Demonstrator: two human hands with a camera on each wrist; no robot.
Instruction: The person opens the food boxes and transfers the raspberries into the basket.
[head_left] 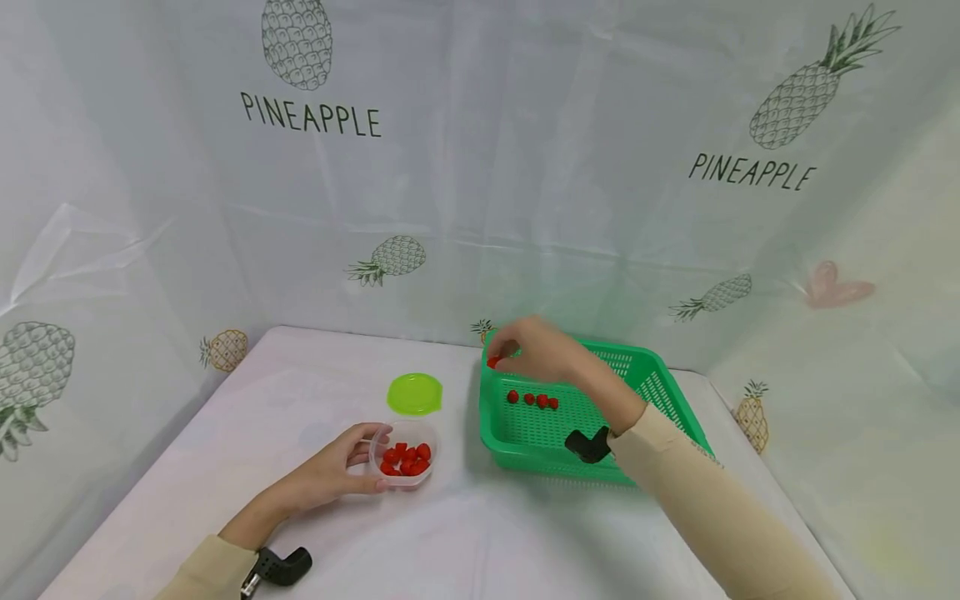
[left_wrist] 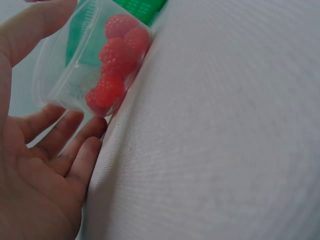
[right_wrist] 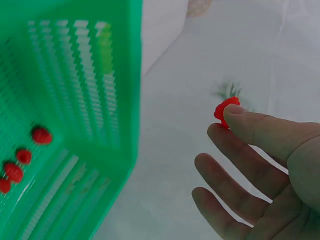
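Note:
On the left of the head view, my left hand [head_left: 330,471] holds a clear plastic tub [head_left: 402,431], thumb on the near side and fingers on the far side. Several raspberries [left_wrist: 115,62] lie in the bottom of that tub, which stands upright on the table. Over the far left corner of a green basket [head_left: 540,460], my right hand [head_left: 542,350] pinches one raspberry [right_wrist: 227,112] between thumb and index finger. Its other fingers are spread apart. A short row of raspberries [head_left: 542,401] rests on the basket floor below.
A lime-green lid [head_left: 415,394] lies flat behind the tub. The table [head_left: 465,542] has a white cover, and a white curtain [head_left: 525,167] printed with pineapples hangs behind it. The basket's raised wall [head_left: 487,417] stands between the row of raspberries and the tub.

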